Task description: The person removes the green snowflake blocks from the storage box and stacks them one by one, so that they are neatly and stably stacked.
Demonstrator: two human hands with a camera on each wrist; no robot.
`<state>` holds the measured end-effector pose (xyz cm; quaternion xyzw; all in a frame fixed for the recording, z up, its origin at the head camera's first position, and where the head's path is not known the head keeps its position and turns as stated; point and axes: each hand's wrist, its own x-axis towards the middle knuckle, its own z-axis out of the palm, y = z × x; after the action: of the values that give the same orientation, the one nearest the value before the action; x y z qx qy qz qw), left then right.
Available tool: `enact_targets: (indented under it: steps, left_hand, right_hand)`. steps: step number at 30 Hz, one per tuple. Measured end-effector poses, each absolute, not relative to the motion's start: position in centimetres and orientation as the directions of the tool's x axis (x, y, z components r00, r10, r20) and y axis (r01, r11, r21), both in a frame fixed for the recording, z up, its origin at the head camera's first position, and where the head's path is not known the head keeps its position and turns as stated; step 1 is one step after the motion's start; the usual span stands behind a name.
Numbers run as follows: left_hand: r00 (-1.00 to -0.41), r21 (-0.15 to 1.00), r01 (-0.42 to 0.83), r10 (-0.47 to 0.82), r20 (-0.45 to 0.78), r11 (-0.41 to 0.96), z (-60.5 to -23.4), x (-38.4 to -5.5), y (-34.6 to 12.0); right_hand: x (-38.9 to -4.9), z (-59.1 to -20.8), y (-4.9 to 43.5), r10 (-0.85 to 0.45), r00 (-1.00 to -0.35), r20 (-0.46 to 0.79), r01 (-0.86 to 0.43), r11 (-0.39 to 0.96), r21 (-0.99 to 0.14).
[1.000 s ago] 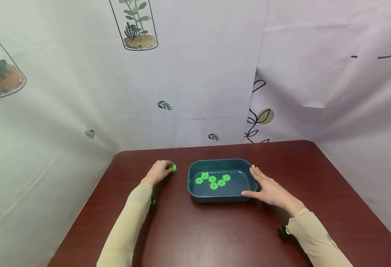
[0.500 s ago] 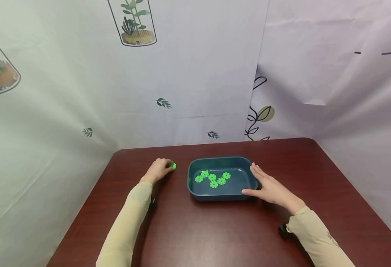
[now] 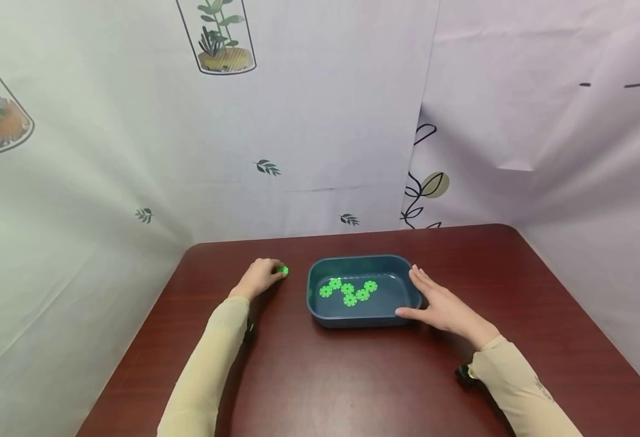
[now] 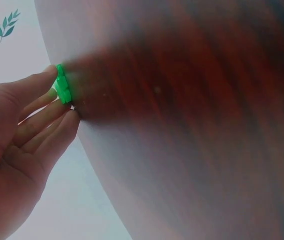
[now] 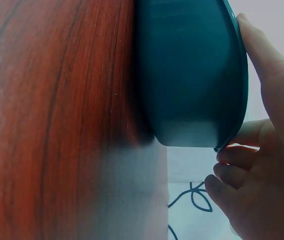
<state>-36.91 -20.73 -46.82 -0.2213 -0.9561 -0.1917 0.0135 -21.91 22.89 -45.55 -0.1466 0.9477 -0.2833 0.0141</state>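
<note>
In the head view, my left hand (image 3: 257,278) is at the table's far left. It pinches a bright green, notched, flower-shaped plastic disc (image 3: 283,271) between thumb and fingertips. The left wrist view shows the disc (image 4: 62,85) edge-on, by the tabletop. A dark teal rectangular tub (image 3: 390,297) stands mid-table, with several similar linked green discs (image 3: 347,289) lying on its floor in a zigzag. My right hand (image 3: 444,309) rests against the tub's right end, fingers spread and mostly straight, thumb at the near rim. The right wrist view shows its fingers touching the tub's rim (image 5: 246,85).
The reddish-brown wooden table (image 3: 320,388) has rounded far corners. A pale fabric backdrop (image 3: 320,121) printed with plants and leaves hangs close behind it and along both sides. A black wrist device (image 3: 464,376) shows under the right sleeve.
The head view has tipped slightly, so the scene sits a little higher in it. Both hands, the pinched disc and the tub otherwise keep their places.
</note>
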Motion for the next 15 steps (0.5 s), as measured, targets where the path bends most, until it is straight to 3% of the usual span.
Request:
enact_targets:
  steps: [15]
  left_hand:
    - [-0.908, 0.379, 0.412, 0.408, 0.094, 0.829, -46.86, -36.97, -20.89]
  right_hand:
    - [-21.77, -45.44, 22.86, -0.285, -0.957, 0.060, -0.271, 0.798, -0.538]
